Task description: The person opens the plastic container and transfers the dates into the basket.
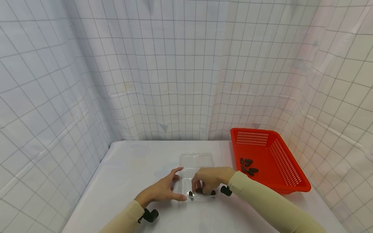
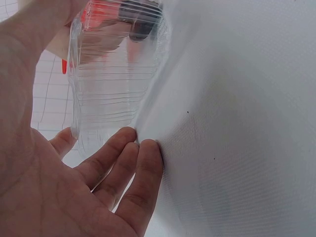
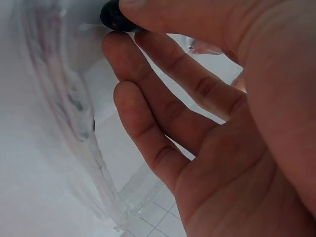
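Observation:
A clear plastic box (image 1: 186,183) with its lid (image 1: 196,159) folded back lies on the table. My left hand (image 1: 159,190) is at its left side, thumb towards the front corner and index finger towards the hinge. In the left wrist view the other fingers (image 2: 143,192) lie nearly straight against the box's wall (image 2: 106,96). My right hand (image 1: 208,178) reaches down into the box and pinches a glossy dark oval piece (image 3: 114,17) between thumb and fingers. Other dark pieces (image 1: 190,194) lie in the front of the box, one (image 1: 213,193) at its right.
A red plastic basket (image 1: 284,155) with slotted walls stands right of the box, beneath and beyond my right forearm. Several dark oval pieces (image 1: 247,162) lie in its left part. White cloth covers the table (image 1: 134,161), and gridded white curtains (image 1: 175,81) enclose it.

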`<state>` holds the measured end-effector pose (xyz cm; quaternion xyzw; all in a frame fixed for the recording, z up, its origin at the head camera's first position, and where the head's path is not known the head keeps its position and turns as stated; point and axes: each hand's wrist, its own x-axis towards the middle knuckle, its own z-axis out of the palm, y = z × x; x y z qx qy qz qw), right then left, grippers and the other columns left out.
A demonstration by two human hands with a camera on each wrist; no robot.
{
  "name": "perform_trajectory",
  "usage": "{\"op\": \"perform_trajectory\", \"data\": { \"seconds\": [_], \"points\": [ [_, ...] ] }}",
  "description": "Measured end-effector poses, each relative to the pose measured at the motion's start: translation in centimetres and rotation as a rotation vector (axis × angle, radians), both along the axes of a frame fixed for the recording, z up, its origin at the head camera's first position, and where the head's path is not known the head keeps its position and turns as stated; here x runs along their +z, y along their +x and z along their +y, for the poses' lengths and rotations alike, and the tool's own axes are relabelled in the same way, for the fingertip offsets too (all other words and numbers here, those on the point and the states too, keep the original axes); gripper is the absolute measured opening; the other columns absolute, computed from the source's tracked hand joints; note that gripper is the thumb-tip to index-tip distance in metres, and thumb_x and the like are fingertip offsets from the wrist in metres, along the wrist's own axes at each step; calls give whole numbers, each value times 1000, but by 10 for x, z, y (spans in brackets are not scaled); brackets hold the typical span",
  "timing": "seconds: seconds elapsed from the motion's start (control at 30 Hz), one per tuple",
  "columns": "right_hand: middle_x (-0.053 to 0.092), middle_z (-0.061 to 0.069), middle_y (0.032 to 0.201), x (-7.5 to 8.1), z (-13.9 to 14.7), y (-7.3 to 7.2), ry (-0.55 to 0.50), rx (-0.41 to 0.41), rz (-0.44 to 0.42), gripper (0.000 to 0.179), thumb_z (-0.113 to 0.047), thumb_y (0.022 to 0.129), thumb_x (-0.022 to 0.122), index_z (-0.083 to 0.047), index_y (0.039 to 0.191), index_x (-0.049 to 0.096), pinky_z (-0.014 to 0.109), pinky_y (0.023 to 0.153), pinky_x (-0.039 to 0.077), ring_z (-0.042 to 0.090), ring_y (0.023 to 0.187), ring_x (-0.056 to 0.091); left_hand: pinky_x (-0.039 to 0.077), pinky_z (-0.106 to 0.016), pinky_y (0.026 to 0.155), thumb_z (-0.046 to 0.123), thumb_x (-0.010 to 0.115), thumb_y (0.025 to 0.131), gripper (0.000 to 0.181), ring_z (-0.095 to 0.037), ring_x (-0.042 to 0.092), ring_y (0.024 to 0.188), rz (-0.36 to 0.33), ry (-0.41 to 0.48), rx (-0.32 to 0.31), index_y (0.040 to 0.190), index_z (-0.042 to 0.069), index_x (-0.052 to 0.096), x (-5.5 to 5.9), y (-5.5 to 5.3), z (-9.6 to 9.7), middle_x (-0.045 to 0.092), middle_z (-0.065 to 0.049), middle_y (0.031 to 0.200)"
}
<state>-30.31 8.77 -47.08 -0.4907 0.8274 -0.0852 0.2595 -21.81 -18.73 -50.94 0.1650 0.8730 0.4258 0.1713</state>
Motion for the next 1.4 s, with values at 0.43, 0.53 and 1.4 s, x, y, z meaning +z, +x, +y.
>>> {"op": "perform_trajectory", "data": {
  "seconds": [0.43,0.53,1.4],
  "points": [
    [75,-14,103,-3,2,-3,-26,-9,7,41,5,96,85,-29,120,87,19,88,61,3,92,72,56,-67,120,47,101,90,128,-39,71,136,5,-13,0,186,19,19,0,-1,0,58,-26,170],
    [77,-13,104,-2,3,-2,-34,-21,-2,41,4,96,86,-29,120,88,20,89,62,2,91,72,56,-66,119,48,101,90,128,-37,71,134,11,-24,1,186,20,20,0,-1,0,59,-24,169],
    [74,-6,118,-4,20,9,-226,-41,92,39,0,101,85,-18,135,85,19,99,62,-2,102,70,55,-69,121,47,101,90,126,-41,71,139,-11,-18,21,185,28,21,0,2,3,56,-25,172]
  ]
}}
